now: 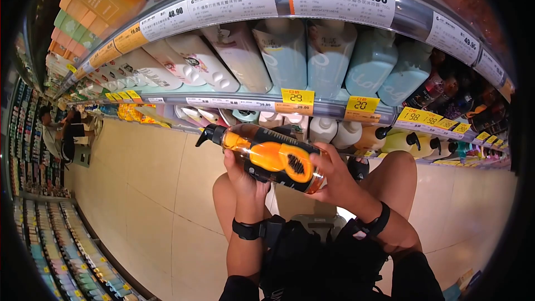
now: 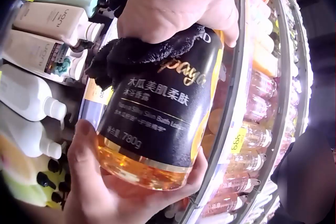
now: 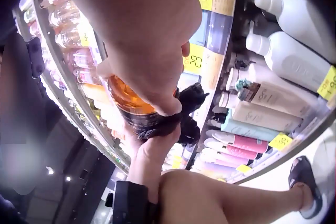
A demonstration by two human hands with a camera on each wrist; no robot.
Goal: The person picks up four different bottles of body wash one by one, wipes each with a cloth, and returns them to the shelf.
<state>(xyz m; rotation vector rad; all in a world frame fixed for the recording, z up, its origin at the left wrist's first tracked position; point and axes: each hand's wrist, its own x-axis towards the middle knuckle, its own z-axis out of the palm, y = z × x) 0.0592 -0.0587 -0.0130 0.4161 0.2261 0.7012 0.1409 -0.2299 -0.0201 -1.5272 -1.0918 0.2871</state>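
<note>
An amber pump bottle (image 1: 273,159) with a black label and papaya pictures lies tilted across both hands in the head view, its black pump at the left. My left hand (image 1: 244,181) grips it near the pump end. Around the base curl the fingers of my right hand (image 1: 337,184). The left wrist view shows the bottle's lettered label (image 2: 152,111), with a dark fuzzy cloth (image 2: 131,58) between it and my left hand (image 2: 178,6). My right hand (image 2: 113,192) cups the base there. Cloth (image 3: 193,98) also shows beyond my right hand (image 3: 142,40).
Shelves of bottles (image 1: 278,58) with price tags (image 1: 297,96) stand just ahead. Beneath them is a lower row with yellow bottles (image 1: 397,141). More shelving (image 1: 61,245) runs along the left, and two people (image 1: 72,131) are farther down the tiled aisle (image 1: 145,189).
</note>
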